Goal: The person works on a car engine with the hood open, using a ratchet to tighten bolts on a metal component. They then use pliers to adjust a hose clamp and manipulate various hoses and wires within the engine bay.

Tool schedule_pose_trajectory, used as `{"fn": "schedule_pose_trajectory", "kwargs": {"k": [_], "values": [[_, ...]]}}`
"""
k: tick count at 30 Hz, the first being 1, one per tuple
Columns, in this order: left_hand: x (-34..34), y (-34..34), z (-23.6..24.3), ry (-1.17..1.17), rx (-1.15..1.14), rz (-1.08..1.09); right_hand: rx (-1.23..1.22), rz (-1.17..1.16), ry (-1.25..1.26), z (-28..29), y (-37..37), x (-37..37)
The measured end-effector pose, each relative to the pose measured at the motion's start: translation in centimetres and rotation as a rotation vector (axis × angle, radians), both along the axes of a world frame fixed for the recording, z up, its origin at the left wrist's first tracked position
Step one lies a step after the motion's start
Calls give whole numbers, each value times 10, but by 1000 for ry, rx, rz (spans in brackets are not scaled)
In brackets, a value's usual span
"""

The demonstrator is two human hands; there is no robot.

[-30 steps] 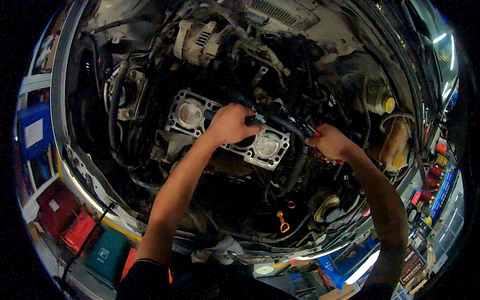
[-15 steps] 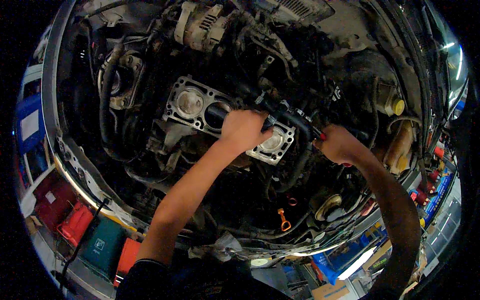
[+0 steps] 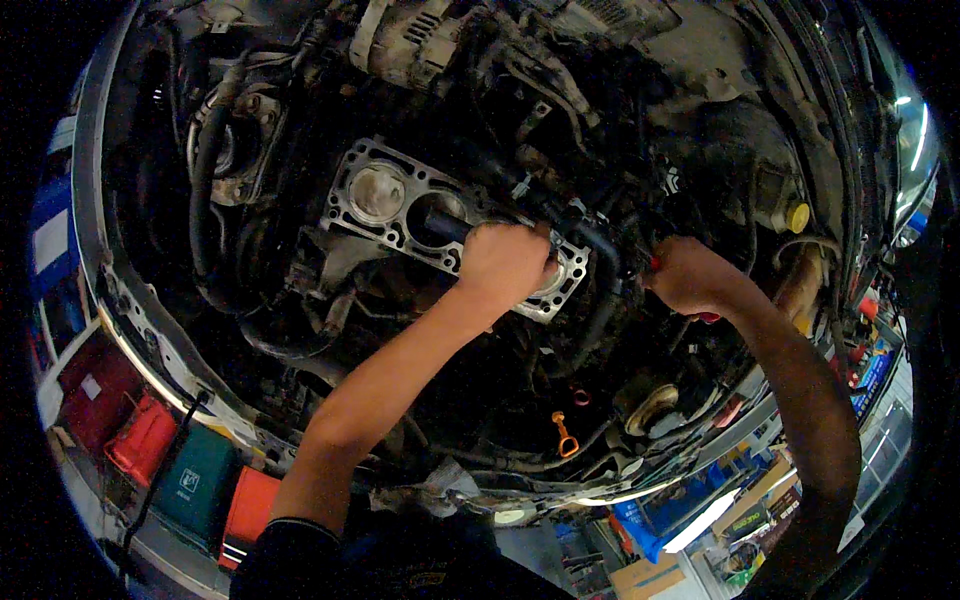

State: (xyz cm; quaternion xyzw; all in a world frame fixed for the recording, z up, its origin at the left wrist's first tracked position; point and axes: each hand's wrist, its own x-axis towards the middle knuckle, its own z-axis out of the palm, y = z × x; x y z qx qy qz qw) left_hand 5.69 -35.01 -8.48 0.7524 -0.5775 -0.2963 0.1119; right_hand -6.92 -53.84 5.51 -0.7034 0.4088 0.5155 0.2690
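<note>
In the middle of an open engine bay, my left hand [image 3: 505,262] is closed around a thick black hose [image 3: 447,226]. The hose's free end sticks out left of my fist, over a dark cylinder bore of the bare engine block [image 3: 395,232]. Metal clamps [image 3: 577,208] sit on black hoses just beyond my fist. To the right, my right hand [image 3: 690,277] is closed round a red-handled tool [image 3: 706,317] that looks like pliers. Red shows on both sides of the fist; the tool's jaws are lost in the dark among the hoses.
An alternator [image 3: 405,40] lies at the far side. An orange dipstick handle [image 3: 566,436] stands near the front edge. A yellow cap [image 3: 797,217] tops a reservoir at right. Red and green cases [image 3: 195,495] lie outside the bay at lower left.
My left hand has shifted slightly right along with the hose, and more of its free end shows over the bore. My right hand with the red-handled tool has moved slightly right.
</note>
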Motion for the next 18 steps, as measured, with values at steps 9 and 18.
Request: {"fn": "schedule_pose_trajectory", "kwargs": {"k": [9, 18], "values": [[22, 3, 10, 267, -21, 182, -23, 50, -149, -11, 12, -29], [31, 2, 5, 441, 3, 239, -51, -96, -202, -23, 15, -51]]}}
